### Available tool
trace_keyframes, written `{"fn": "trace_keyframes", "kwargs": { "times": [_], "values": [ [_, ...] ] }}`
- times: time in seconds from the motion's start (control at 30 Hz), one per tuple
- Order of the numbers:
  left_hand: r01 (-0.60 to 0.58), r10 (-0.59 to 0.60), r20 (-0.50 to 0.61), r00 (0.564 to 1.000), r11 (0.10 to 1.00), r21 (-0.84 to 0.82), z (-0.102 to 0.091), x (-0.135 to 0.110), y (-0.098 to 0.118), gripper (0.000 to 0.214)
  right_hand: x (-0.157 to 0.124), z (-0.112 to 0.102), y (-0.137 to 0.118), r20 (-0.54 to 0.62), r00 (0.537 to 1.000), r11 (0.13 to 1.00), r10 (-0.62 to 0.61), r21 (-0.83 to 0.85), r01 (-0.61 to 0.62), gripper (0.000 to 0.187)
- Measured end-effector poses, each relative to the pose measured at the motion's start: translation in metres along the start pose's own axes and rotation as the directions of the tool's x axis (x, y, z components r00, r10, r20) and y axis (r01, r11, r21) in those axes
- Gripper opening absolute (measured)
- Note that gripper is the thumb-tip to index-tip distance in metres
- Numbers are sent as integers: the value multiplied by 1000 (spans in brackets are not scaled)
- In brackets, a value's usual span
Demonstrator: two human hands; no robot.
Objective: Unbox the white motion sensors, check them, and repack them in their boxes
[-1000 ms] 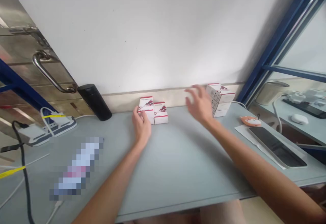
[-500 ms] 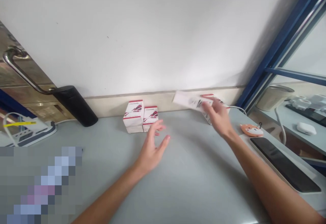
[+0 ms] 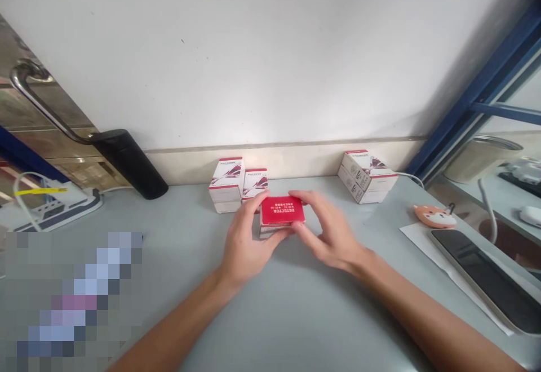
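One grey table [image 3: 296, 327] fills the lower view, with a white wall [image 3: 253, 51] at 12 o'clock behind it, all read from the middle of the table. A blue window frame [image 3: 499, 79] stands at 2 o'clock, and a steel door handle [image 3: 38, 96] shows at 10 o'clock. A dark tablet [image 3: 482, 276] lies at 4 o'clock on a white sheet [image 3: 422, 248]. A power strip [image 3: 54, 208] sits at 9 o'clock, and a pixelated patch [image 3: 80, 299] hides whatever lies at 8 o'clock. A black flask [image 3: 127, 163] lies tilted at 10 o'clock, against the wall's foot.

White boxes [image 3: 226, 186] stand at 11 o'clock, and more [image 3: 367, 176] at 2 o'clock, by the wall. An orange fox [image 3: 434, 216] rests at 3 o'clock.

At centre, a red box [image 3: 282, 210], marked DETECTOR, sits between both hands, well out from the wall. The left hand [image 3: 247, 248] grips its left side, fingers curled; the right hand [image 3: 329, 237] closes on its right side. Whether it touches the table cannot be told.
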State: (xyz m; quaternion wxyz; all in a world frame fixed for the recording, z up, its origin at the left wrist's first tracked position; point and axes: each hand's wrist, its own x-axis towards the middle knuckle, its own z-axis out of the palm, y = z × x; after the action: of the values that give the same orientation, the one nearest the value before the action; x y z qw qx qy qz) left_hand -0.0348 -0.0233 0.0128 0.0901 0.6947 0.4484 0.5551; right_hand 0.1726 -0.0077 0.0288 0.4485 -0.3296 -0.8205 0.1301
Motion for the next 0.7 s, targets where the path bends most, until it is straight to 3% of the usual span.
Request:
{"fn": "trace_keyframes", "kwargs": {
  "times": [0.13, 0.27, 0.3, 0.4, 0.47, 0.53, 0.63, 0.7],
  "values": [
    [-6, 6, 33, 999, 1000, 11, 2, -4, 1, 68, 3, -7, -5, -70, 994, 983, -83, -168, 70, 35],
    [-49, 49, 45, 998, 999, -1, 3, -6, -1, 77, 4, -13, -5, -110, 993, 994, -34, -110, 22, 25],
    [-94, 94, 63, 994, 996, 4, 3, -6, -1, 80, 4, -15, -6, -147, 989, 998, -3, -63, -6, 24],
    [-346, 343, 100, 934, 938, 17, 3, -3, 2, 76, 7, -19, -10, -233, 952, 977, 197, 123, -172, 52],
    [-518, 516, 43, 855, 852, 76, 1, 0, 7, 75, 12, -20, -14, -153, 907, 895, 392, 290, -338, 56],
    [-608, 616, 14, 788, 773, 182, -2, 3, 12, 73, 16, -18, -16, 17, 848, 758, 529, 439, -482, 45],
    [-675, 650, 184, 738, 708, 208, -7, 7, 17, 54, 19, -11, -16, 205, 781, 615, 590, 514, -599, 35],
    [-676, 628, 272, 729, 723, 141, -9, 8, 16, 48, 17, -7, -13, 148, 785, 642, 602, 495, -586, 35]
  ]
}}
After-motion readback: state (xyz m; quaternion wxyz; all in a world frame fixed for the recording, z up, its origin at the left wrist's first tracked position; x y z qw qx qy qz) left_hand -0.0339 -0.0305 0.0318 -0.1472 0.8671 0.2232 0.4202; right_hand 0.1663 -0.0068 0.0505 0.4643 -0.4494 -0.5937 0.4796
